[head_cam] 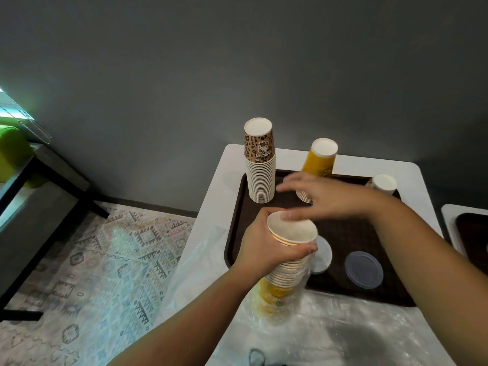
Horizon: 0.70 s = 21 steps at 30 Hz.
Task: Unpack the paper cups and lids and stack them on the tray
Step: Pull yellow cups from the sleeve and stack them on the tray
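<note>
The cups (290,249) are matt paper, white inside, and the lower part of that stack sits in a thin, crinkled, shiny clear plastic sleeve (280,307). The leopard cups (260,165) and the yellow cups (318,165) look like the same matt paper. The tray (343,233) is dark brown plastic with a fine rough texture. The lid (364,270) is smooth translucent plastic. The desk (211,207) is smooth glossy white. The rug (105,260) is woven patterned cloth.
</note>
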{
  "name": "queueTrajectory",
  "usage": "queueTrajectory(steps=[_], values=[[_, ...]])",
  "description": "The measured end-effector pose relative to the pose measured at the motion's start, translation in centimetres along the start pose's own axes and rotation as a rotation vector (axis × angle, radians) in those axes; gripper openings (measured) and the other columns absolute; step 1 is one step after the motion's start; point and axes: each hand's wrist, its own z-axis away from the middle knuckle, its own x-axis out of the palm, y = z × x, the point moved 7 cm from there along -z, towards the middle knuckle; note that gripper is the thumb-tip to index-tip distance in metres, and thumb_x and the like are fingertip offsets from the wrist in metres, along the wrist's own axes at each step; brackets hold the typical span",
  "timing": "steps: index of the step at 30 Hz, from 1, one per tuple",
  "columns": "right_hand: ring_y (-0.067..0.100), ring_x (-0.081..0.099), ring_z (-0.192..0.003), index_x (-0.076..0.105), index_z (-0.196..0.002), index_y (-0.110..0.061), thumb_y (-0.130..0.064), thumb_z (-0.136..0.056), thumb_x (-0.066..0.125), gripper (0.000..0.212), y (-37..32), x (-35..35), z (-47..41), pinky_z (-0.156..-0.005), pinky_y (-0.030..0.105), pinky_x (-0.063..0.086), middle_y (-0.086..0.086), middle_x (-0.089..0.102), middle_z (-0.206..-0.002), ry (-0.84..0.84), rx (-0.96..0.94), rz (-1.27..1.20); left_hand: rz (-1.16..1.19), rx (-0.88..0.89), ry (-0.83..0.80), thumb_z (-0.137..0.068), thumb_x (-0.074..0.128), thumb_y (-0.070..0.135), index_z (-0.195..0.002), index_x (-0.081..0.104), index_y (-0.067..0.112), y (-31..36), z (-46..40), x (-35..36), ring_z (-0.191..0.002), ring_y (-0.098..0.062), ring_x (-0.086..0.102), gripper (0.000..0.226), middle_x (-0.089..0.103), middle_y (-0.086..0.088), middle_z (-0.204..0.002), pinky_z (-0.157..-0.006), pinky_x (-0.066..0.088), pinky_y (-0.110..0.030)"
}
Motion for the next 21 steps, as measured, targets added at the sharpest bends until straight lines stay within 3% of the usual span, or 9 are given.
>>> queueTrajectory(steps=[3,7,12,14,18,21], values=[[0.015,0.046,-0.12,0.04,-0.137,-0.027,-0.075,-0.067,0.055,0.087,-1.1,2.6,0.9,-0.103,0.032,0.04,-0.001,0.042,-0.135,-0.205,0.029,0.146,0.001,0.003,-0.014,-0.054,0.091,0.036,-0.116,0.048,0.027,0.1,0.2,0.1,-0.093,0.002,0.057,0.076,0.057,0.021,-0.097,-0.075,0.045,-0.009],[0.014,0.05,-0.108,0.043,-0.135,-0.024,-0.065,-0.074,0.063,0.076,-1.8,2.7,1.1,-0.094,0.03,0.043,0.0,0.049,-0.122,-0.126,0.024,0.163,-0.026,0.037,-0.009,-0.054,0.09,0.035,-0.121,0.044,0.021,0.3,0.5,0.1,-0.093,0.0,0.056,0.083,0.054,0.021,-0.098,-0.074,0.043,-0.008],[0.015,0.048,-0.114,0.038,-0.14,-0.025,-0.059,-0.079,0.062,0.074,-2.1,2.3,1.6,-0.093,0.026,0.04,0.001,0.049,-0.128,-0.051,0.01,0.181,-0.048,0.018,-0.057,-0.047,0.085,0.052,-0.12,0.053,0.024,0.1,0.2,0.5,-0.097,-0.002,0.061,0.085,0.065,0.014,-0.104,-0.081,0.051,-0.02],[0.013,0.048,-0.115,0.034,-0.141,-0.03,-0.057,-0.078,0.065,0.075,-2.2,1.5,1.8,-0.093,0.024,0.04,-0.002,0.048,-0.13,0.001,-0.015,0.127,-0.027,0.014,-0.044,-0.044,0.08,0.057,-0.12,0.054,0.03,0.0,0.3,0.6,-0.098,-0.001,0.062,0.085,0.066,0.014,-0.106,-0.084,0.054,-0.026],[0.006,0.05,-0.114,0.034,-0.139,-0.044,-0.052,-0.074,0.069,0.075,-1.4,-1.4,3.0,-0.09,0.02,0.045,-0.01,0.049,-0.127,0.062,-0.07,-0.105,-0.003,-0.018,-0.025,-0.055,0.087,0.047,-0.12,0.046,0.03,-0.3,0.7,0.3,-0.096,-0.003,0.06,0.079,0.06,0.014,-0.109,-0.083,0.054,-0.025],[0.011,0.053,-0.117,0.045,-0.13,-0.045,-0.044,-0.069,0.07,0.066,0.1,-2.7,4.1,-0.092,0.032,0.053,-0.008,0.05,-0.129,-0.003,-0.074,-0.369,-0.02,0.013,-0.017,-0.056,0.087,0.047,-0.118,0.043,0.033,0.2,0.8,0.2,-0.092,0.003,0.057,0.077,0.056,0.019,-0.106,-0.077,0.05,-0.016]])
